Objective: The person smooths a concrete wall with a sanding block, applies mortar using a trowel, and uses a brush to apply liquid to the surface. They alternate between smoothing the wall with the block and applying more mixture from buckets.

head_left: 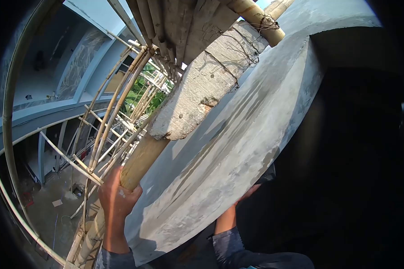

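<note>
My left hand (119, 193) is closed round a thick bamboo pole (143, 159), thumb across its front. Above the hand, a rough board crusted with dried cement (206, 80) lies along the pole. My right hand (246, 196) is at the lower edge of a curved grey plastered wall (238, 157), partly hidden in shadow. Its fingers appear closed against a dark object (268, 174), whose kind I cannot make out. Darker, damp-looking streaks (211, 152) run along the plaster.
Bamboo scaffolding (105, 116) stands at the left, above a ground floor (60, 215) far below. Another bamboo pole (260, 20), bound with wire, crosses the board's upper end. A dark opening (345, 157) lies right of the wall's edge. Planks (175, 27) hang overhead.
</note>
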The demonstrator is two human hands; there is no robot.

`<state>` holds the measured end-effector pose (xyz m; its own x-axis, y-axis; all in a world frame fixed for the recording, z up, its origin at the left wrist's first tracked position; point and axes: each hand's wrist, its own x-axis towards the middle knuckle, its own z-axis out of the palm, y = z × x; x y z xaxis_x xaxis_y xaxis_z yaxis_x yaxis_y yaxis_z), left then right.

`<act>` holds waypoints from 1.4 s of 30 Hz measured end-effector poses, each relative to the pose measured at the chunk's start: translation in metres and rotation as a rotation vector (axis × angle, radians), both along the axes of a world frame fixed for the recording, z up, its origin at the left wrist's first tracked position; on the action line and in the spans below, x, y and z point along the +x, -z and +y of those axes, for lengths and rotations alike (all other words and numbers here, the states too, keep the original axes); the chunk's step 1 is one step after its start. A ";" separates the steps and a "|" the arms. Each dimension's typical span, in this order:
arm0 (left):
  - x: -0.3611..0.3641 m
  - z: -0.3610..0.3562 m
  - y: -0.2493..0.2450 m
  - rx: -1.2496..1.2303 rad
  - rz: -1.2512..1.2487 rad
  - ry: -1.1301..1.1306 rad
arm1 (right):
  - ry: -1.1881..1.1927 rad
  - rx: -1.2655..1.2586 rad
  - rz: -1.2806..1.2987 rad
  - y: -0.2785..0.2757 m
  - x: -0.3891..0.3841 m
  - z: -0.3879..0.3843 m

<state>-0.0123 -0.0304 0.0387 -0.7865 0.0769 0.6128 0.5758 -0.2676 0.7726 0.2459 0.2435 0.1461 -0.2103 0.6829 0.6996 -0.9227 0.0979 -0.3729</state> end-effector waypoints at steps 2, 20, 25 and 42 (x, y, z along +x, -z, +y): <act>0.002 -0.006 -0.004 -0.018 -0.024 0.025 | 0.025 0.227 -0.012 0.009 -0.005 -0.003; -0.006 0.003 0.007 0.038 0.033 0.057 | 0.077 0.205 -0.124 0.006 -0.028 0.006; -0.005 0.005 0.004 0.038 0.024 0.054 | 0.024 0.138 -0.110 0.019 -0.021 0.006; 0.000 0.010 -0.005 -0.094 -0.081 0.096 | 0.838 -0.719 -0.709 0.209 0.164 -0.077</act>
<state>-0.0126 -0.0207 0.0438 -0.8190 0.2082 0.5346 0.4862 -0.2430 0.8394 0.4100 0.1666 -0.0632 0.2883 0.9567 0.0408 -0.2621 0.1199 -0.9576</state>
